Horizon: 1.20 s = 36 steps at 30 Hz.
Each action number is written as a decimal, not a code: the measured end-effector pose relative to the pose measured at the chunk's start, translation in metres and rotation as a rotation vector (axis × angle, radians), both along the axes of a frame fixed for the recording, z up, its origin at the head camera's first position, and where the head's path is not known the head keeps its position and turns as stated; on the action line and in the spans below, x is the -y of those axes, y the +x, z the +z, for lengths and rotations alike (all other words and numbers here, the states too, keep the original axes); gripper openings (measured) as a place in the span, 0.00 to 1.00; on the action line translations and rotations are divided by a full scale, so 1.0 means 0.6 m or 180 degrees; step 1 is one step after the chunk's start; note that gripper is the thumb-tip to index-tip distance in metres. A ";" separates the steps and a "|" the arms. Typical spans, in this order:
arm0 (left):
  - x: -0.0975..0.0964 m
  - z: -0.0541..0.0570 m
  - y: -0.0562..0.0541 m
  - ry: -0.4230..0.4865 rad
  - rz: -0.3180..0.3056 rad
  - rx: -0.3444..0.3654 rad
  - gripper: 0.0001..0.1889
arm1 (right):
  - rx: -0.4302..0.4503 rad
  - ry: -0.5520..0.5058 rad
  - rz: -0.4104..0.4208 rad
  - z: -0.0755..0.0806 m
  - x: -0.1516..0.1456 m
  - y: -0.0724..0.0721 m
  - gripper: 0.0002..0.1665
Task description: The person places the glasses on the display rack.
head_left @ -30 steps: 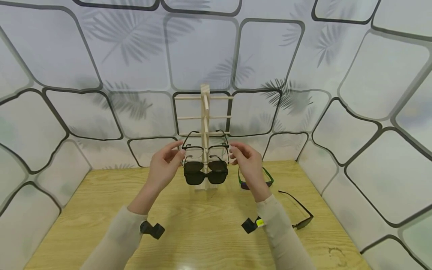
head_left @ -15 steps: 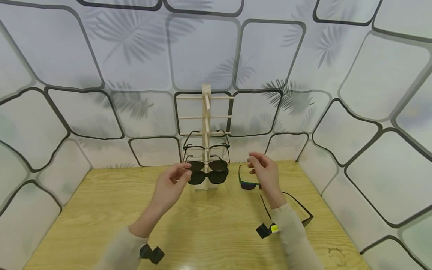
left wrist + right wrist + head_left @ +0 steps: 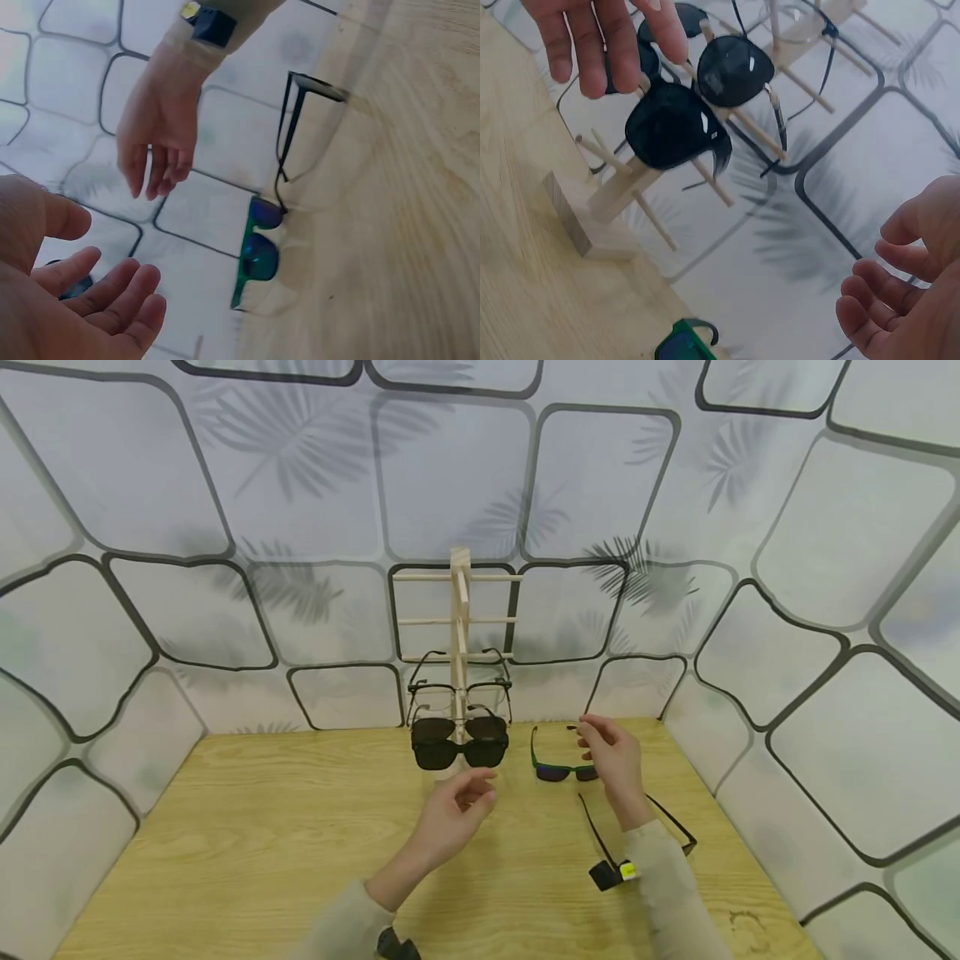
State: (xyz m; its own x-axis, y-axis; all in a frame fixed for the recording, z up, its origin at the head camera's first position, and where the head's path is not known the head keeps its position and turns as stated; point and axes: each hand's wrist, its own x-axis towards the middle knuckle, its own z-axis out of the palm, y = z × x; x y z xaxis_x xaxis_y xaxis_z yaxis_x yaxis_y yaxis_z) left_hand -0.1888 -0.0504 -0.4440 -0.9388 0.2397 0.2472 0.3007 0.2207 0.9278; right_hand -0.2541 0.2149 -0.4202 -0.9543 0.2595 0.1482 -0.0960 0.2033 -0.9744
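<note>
My left hand is in front of the wooden glasses rack, below its lowest sunglasses, fingers loosely bent and holding nothing. Over the green-framed sunglasses on the table hovers my right hand, also holding nothing. It covers part of their right side in the head view. In the left wrist view those green sunglasses appear beyond the right hand, apart from its fingertips. Above the lowest pair, the rack carries another dark-lensed pair and black-rimmed clear glasses.
Black sunglasses lie on the wooden table at the right, partly behind the right forearm. The rack's upper pegs are bare. A patterned backdrop encloses the table's back and sides.
Both hands have left the clear glasses on the rack. The left hand moved down and right to below the lowest sunglasses; the right hand moved right and down to the green sunglasses.
</note>
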 end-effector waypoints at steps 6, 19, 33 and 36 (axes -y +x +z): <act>-0.048 -0.040 -0.018 -0.0138 -0.0134 0.0064 0.17 | 0.0111 0.0118 -0.0086 -0.014 -0.021 -0.007 0.20; -0.122 -0.060 -0.061 -0.0191 0.0022 0.0285 0.20 | 0.0519 0.0503 -0.0218 -0.070 -0.079 -0.045 0.24; -0.177 -0.116 -0.119 -0.0129 0.0479 0.0586 0.23 | 0.0944 0.0828 -0.0083 -0.101 -0.108 -0.067 0.30; -0.180 -0.122 -0.126 -0.0143 0.0524 0.0579 0.23 | 0.0932 0.0822 -0.0116 -0.105 -0.110 -0.071 0.29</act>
State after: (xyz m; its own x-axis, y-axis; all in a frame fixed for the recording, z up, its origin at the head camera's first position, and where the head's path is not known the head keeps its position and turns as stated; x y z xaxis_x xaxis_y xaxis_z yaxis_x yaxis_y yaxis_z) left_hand -0.2644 0.0573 -0.5171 -0.9942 0.0869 0.0631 0.0862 0.2952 0.9515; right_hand -0.2965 0.2808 -0.4832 -0.9567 0.2839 -0.0641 0.1904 0.4437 -0.8757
